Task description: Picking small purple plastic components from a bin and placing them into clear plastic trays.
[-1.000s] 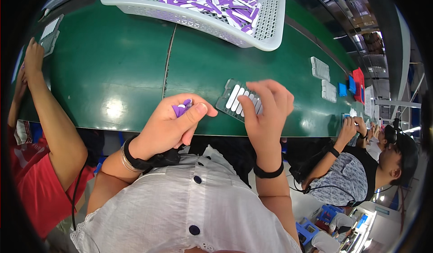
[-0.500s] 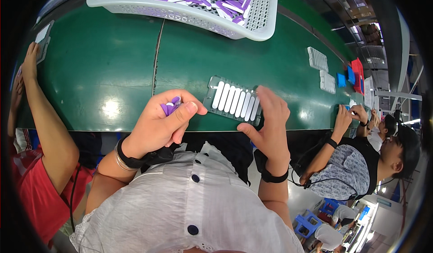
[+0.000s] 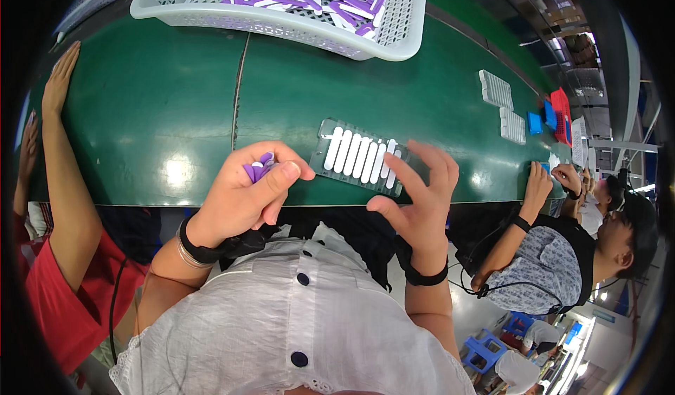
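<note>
My left hand is closed round a small bunch of purple-and-white strips, whose ends stick out above the thumb. Just right of it, a clear plastic tray lies slightly slanted at the near table edge. White round-ended strips sit side by side in its slots. My right hand is open at the tray's right end, thumb and fingers spread. Its index fingertip overlaps the last strips, and whether it touches them I cannot tell.
A pale perforated basket heaped with purple and white strips stands on the green table. Farther right are two slotted trays, blue pieces and a red basket. Co-workers' arms rest at the left and right.
My right hand's fingers have spread and the index finger now reaches over the tray's right end. The left hand keeps its grip. At far left, the co-worker's tray is out of sight.
</note>
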